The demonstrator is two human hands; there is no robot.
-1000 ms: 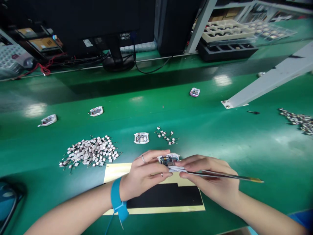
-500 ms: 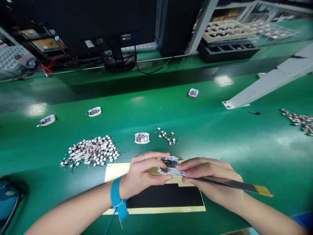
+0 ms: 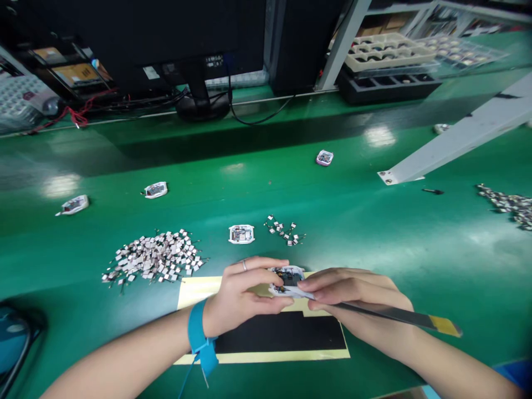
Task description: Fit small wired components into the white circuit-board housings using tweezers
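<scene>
A small white-rimmed housing [image 3: 290,277] with dark electronics inside sits between my hands, over the upper edge of a black and yellow mat [image 3: 282,332]. My left hand [image 3: 245,288], with a ring and a blue wrist strap [image 3: 199,332], grips the housing's left side between fingers and thumb. Tweezers [image 3: 394,315] with a yellow end lie in my right hand [image 3: 357,293], which is closed around them. Their tips reach the housing's lower right edge; what the tips touch is too small to tell.
A large pile of small silvery parts [image 3: 155,257] lies left, a smaller group [image 3: 285,230] ahead. Similar housings rest on the green table, one [image 3: 241,234] just ahead, others [image 3: 155,190] farther off. A grey metal post [image 3: 461,130] slants at the right; a monitor stand [image 3: 201,102] stands behind.
Three housings farther back have shifted slightly left on the table. The tweezers have tilted slightly in my right hand. My left hand keeps its hold on the housing.
</scene>
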